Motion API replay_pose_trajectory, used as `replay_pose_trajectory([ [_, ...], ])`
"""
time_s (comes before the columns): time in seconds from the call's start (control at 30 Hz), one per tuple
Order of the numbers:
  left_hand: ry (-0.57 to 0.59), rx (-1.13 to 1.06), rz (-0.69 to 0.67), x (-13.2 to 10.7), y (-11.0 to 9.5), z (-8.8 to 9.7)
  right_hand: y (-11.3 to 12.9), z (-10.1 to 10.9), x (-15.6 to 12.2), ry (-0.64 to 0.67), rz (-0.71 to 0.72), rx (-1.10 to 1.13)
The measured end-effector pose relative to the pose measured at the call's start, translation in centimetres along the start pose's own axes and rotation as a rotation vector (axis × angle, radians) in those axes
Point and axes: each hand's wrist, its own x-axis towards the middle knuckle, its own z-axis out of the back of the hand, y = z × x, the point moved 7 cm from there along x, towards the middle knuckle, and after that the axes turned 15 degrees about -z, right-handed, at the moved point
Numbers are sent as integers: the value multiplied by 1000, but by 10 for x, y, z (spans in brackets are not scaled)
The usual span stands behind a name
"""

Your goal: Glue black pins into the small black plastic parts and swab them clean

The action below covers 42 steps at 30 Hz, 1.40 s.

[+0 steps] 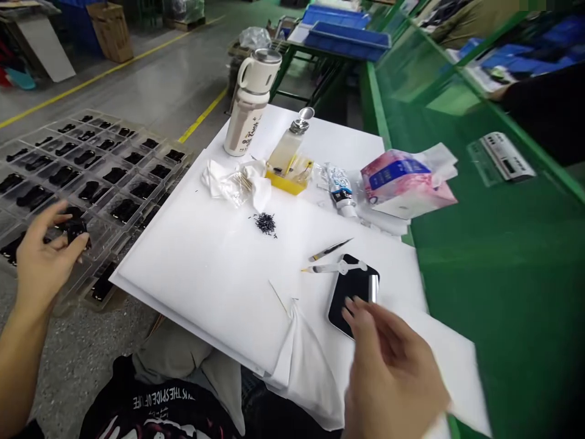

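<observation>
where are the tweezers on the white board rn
In the head view, the tweezers lie on the white board, right of centre, just above a syringe and the black device beside the right hand.

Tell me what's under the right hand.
A flat black gadget sits on the white board, just below the right hand; the hand hides its lower corner, so that part can't be seen.

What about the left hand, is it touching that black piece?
Touching. The head view shows the left hand holding the black piece, with its fingers pressed against it.
</observation>
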Motion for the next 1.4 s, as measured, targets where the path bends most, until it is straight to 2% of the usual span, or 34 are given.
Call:
replay_pose_trajectory([
  [0.03,-53,-144,1,-9,-11,0,-3,-10,10,-6,-28,9],
  [0.1,-25,-368,-33,-27,-38,-12,-8,-34,27,14,-67,55],
  [0.13,117,-508,-26,-37,-54,-30,-10,-46,34,35,-85,79],
  [0.17,210,-671,-20,-48,-70,-46,-12,-56,39,59,-102,102],
  [0.2,378,-823,32,-62,-88,-68,-13,-64,43,78,-119,124],
  [0.23,483,-895,31,-74,-105,-85,-14,-69,45,90,-133,145],
  [0.3,692,-1044,90,-98,-136,-122,-13,-73,46,91,-155,189],
  [0.33,757,-1141,113,-108,-151,-139,-10,-71,45,81,-160,214],
  [0.47,805,-1172,152,-126,-179,-193,14,-63,33,87,-143,338],
  [0.57,862,-1160,165,-133,-188,-215,41,-60,12,152,-108,440],
  [0.67,914,-1150,163,-137,-192,-219,62,-65,-13,292,-98,505],
  [0.73,914,-1145,140,-138,-193,-217,71,-75,-28,494,-92,537],
  [0.8,902,-1123,83,-138,-194,-214,74,-85,-41,708,-88,574],
  [0.87,879,-1080,-7,-136,-197,-211,69,-89,-46,801,-103,624],
  [0.97,800,-1018,-144,-131,-201,-205,55,-87,-44,760,-156,685],
  [1.07,727,-1012,-222,-126,-204,-198,46,-87,-45,735,-190,676],
  [1.2,720,-1004,-267,-124,-207,-195,40,-80,-47,692,-177,721],
  [1.33,719,-987,-305,-123,-209,-195,35,-77,-50,761,-134,709],
  [1.4,719,-984,-321,-124,-210,-195,27,-75,-50,739,-142,658],
])
